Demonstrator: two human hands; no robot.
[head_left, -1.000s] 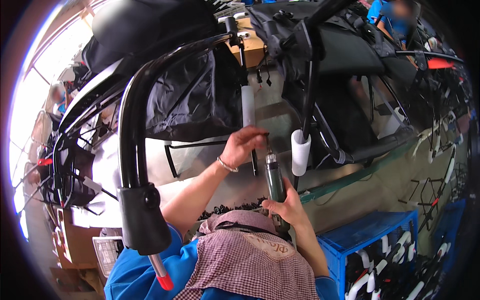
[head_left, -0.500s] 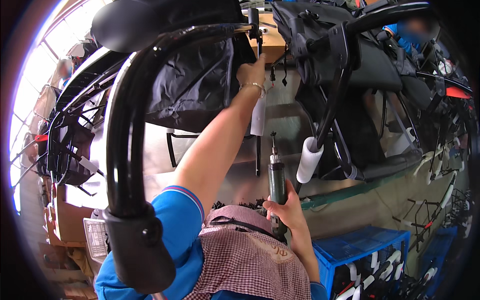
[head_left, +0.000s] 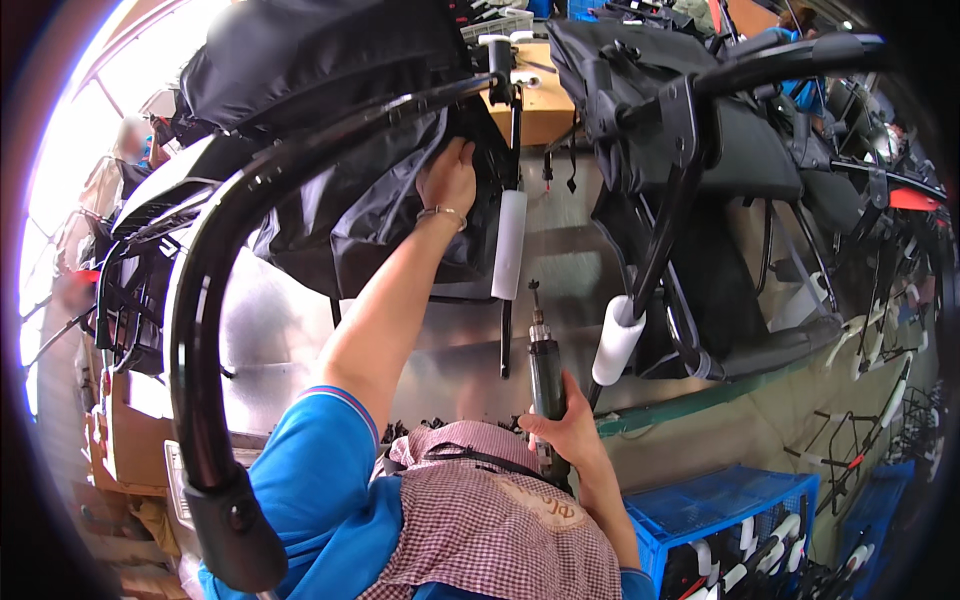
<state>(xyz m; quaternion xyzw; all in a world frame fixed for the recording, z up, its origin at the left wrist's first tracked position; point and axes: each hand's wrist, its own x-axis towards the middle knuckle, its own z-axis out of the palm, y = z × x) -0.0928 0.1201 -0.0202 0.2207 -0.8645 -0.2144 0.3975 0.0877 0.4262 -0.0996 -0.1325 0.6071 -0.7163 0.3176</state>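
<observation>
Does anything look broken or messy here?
Nothing looks broken or spilled. The left hand presses the black fabric of the frame above, and the right hand holds a power screwdriver upright. A white foam sleeve sits tilted on its slanted black tube, which seems normal.

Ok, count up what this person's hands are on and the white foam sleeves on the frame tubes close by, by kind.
Black fabric seat, under the left hand: 1
Powered screwdriver, in the right hand: 1
White foam sleeves: 2
Total: 4
</observation>
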